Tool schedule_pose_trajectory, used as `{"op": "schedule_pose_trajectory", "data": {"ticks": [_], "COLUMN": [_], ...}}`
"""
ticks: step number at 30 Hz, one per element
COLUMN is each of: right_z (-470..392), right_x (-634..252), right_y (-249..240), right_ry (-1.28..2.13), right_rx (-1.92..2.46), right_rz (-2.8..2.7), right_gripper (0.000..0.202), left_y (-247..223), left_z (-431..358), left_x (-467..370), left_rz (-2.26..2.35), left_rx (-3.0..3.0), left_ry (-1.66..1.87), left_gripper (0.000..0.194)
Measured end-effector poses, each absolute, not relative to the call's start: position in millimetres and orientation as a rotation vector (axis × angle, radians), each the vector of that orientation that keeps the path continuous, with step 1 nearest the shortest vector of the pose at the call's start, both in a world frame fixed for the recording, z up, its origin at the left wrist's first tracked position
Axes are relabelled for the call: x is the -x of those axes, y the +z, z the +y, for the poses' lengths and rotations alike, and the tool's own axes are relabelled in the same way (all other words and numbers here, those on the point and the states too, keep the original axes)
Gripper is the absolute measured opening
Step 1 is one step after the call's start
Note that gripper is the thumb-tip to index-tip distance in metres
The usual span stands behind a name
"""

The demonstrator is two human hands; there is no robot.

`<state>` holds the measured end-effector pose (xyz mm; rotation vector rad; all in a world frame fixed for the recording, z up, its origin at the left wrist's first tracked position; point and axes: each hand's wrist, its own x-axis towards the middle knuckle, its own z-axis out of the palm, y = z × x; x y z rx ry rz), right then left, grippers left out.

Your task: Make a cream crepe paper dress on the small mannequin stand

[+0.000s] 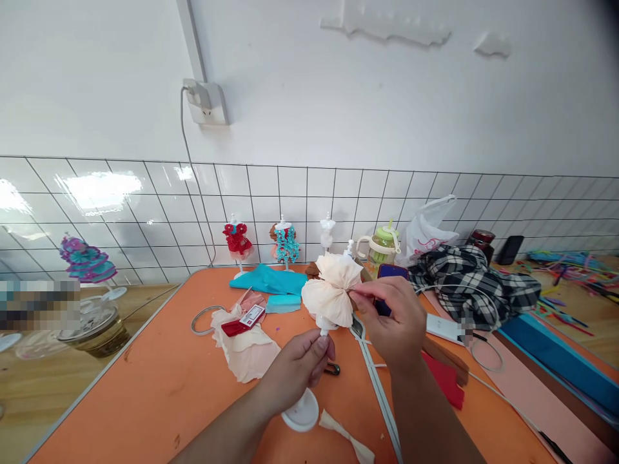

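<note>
At the back of the table, before the wall: mannequins; right of them, a jug, then a bag behind a cloth. Nearer, at left, a hoop beside paper under a tag.

Beyond your hands, the wall tiles look smooth and glossy. Near your right hand, the cream ruffles look matt and crinkled (like crepe paper), while the round stand base below your left hand looks like smooth white plastic.

Orange table, turquoise paper, cream paper, plaid cloth
</note>
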<state>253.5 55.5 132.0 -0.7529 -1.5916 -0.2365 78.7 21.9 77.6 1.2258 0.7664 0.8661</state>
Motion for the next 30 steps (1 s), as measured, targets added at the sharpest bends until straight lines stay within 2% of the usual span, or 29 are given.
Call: {"op": "schedule_pose_trajectory", "data": {"ticks": [9, 15, 21, 28, 30], "right_z": [56.4, 55.4, 55.2, 56.4, 56.4], "right_x": [-239.6, -237.2, -238.6, -241.2, -243.5], "right_y": [127.0, 123.4, 124.7, 125.2, 124.9], "right_ry": [-0.071, -0.017, -0.018, 0.070, 0.163], "right_rx": [0.852, 0.993, 0.971, 0.966, 0.908], "right_rz": [-1.589, -1.430, -1.410, -1.316, -1.372], "right_gripper": [0.001, 0.022, 0.008, 0.005, 0.013], "left_y": [79.9, 76.1, 70.6, 58.3, 56.3], "left_z": [16.6, 19.9, 19.1, 18.1, 18.3], "left_x": [-82.0, -84.5, -88.3, -93.1, -94.6], "left_rz": [0.925, 1.041, 1.055, 0.967, 0.948], "left_rx": [-1.438, -1.499, -1.546, -1.449, -1.411], "left_ry": [0.858, 0.875, 0.889, 0.929, 0.927], "left_gripper": [0.039, 0.038, 0.038, 0.039, 0.038]}}
